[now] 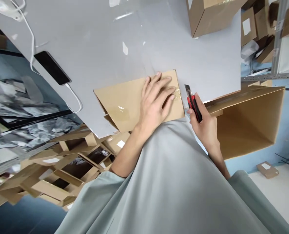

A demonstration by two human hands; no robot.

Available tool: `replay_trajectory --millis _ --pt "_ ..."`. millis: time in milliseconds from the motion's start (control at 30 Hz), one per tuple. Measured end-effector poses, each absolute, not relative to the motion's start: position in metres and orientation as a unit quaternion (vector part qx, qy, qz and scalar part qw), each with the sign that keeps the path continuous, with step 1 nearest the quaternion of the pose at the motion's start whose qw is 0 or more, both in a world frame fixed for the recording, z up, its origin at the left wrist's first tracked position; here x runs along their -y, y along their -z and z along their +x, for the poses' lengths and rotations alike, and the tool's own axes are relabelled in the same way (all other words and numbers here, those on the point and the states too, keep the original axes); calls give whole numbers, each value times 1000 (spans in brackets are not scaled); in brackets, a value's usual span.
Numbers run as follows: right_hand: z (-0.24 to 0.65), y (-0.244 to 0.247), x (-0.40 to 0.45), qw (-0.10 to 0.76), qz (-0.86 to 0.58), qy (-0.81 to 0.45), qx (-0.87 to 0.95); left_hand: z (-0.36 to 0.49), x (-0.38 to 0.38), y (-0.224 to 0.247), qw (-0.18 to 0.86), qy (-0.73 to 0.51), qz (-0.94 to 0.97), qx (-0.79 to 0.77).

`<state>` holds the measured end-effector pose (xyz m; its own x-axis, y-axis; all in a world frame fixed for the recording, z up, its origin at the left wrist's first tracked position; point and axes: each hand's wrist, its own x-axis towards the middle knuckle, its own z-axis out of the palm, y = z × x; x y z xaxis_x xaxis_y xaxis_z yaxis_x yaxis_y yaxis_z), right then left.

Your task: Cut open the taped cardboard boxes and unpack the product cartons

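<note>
I had the left hand (156,102) spread open, palm down on a cardboard box (129,100) that lay by the near edge of the grey table (105,52); it hid part of the box's top from me. My right hand (206,126) was closed around a red and black utility knife (194,105), its blade out, just beside the box's taped right end but apart from it.

The grey shirt (183,169) bulged up against the near side, crowding the space between my forearms. A large open carton (251,123) gaped behind the right wrist, below the tabletop. Farther across stood another carton (212,21), well apart from the knife. To the left I saw a phone (53,68) with a white cable (76,99) looping from its near end toward the table's edge. Below that, opened boxes (68,169) were heaped beside a black-framed rack of crumpled plastic (34,112).
</note>
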<state>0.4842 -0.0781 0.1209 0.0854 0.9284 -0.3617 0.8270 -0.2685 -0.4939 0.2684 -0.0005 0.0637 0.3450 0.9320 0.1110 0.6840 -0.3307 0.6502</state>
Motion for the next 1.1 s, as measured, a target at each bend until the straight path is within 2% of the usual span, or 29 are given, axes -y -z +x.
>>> replay_trajectory --millis 133,600,900,1100 --pt "479 -126 70 34 -714 -315 624 265 1 -62 253 -249 777 -520" --pt "466 -140 74 -51 -701 -249 666 265 1 -54 276 -277 770 -505" --pt "418 -189 39 -234 -712 -203 630 269 3 -38 307 -285 762 -493" --pt "413 -198 60 -240 -724 -204 614 275 21 -46 300 -293 773 -477"
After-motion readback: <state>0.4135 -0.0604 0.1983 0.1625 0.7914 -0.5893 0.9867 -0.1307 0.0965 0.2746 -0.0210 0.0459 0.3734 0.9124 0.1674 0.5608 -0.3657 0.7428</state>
